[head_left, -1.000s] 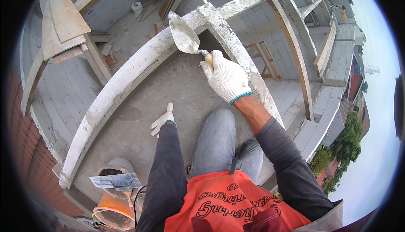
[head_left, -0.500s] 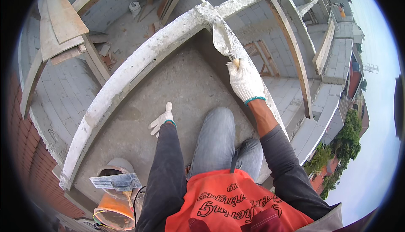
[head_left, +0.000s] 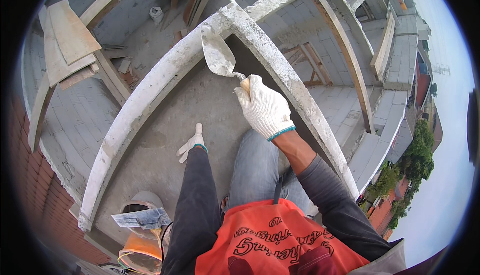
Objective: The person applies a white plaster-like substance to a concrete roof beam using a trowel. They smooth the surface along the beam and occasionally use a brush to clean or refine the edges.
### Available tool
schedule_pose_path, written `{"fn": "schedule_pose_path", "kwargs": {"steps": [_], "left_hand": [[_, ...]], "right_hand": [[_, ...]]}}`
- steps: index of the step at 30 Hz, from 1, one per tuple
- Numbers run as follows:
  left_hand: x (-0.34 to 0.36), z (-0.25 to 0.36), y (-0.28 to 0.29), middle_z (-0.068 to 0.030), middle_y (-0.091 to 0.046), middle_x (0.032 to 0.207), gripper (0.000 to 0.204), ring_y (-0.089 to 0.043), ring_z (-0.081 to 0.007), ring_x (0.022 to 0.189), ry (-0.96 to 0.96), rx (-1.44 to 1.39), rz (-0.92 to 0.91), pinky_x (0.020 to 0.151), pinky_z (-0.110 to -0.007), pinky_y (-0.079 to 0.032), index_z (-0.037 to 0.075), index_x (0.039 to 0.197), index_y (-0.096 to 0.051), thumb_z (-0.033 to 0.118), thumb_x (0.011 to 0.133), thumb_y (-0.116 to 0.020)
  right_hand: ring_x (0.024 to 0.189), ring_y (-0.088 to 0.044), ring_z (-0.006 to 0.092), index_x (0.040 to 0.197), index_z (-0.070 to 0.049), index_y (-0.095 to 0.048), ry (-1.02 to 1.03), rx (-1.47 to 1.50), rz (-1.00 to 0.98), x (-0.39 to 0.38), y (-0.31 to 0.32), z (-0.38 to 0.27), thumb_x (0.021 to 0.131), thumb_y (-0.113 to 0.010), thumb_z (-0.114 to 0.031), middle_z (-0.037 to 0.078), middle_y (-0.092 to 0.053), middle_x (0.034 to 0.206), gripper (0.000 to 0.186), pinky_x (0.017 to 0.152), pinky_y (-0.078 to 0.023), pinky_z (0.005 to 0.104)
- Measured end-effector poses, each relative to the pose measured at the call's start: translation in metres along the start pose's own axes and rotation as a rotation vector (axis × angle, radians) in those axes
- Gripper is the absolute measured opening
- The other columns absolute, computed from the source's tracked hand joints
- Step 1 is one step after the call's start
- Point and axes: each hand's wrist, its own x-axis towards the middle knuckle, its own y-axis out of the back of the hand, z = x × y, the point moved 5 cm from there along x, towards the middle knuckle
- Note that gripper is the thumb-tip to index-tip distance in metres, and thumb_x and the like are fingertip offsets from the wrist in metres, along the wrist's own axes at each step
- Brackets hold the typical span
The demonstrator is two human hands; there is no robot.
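The right hand (head_left: 265, 106) has fingers clamped on the wooden handle (head_left: 245, 85), the best hold, of a likely stiff, light trowel (head_left: 218, 55); the left hand (head_left: 192, 144), fingers apart, perhaps touches the floor (head_left: 160, 145).

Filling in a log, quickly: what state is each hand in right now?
Left hand: open, nothing visibly held.
Right hand: closed, holding a trowel.

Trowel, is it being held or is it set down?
Held: the trowel is in the right hand, which is closed around its wooden handle, with the blade sticking out beyond the glove.
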Motion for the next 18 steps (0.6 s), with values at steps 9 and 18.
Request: {"fn": "schedule_pose_path", "kwargs": {"steps": [9, 18], "left_hand": [[0.007, -0.005, -0.002, -0.0421, 0.011, 0.179, 0.196, -0.002, -0.0533, 0.170, 0.004, -0.013, -0.026, 0.137, -0.060, -0.016, -0.016, 0.170, 0.009, 0.103, 0.045, -0.084], [0.011, -0.003, -0.005, -0.0416, 0.010, 0.179, 0.194, -0.001, -0.0517, 0.170, 0.034, 0.015, -0.017, 0.136, -0.060, -0.020, -0.014, 0.171, 0.009, 0.099, 0.046, -0.088]], "right_hand": [[0.081, -0.078, 0.0478, 0.114, -0.004, -0.060, -0.072, 0.017, -0.082, -0.011, -0.003, -0.004, 0.109, -0.066, -0.039, 0.024, -0.077, 0.084, 0.035, 0.072, -0.061, 0.0581], [0.081, -0.079, 0.0460, 0.110, -0.004, -0.058, -0.122, 0.036, -0.038, -0.006, 0.007, 0.015, 0.109, -0.066, -0.039, 0.026, -0.076, 0.081, 0.036, 0.071, -0.062, 0.0551]]}}
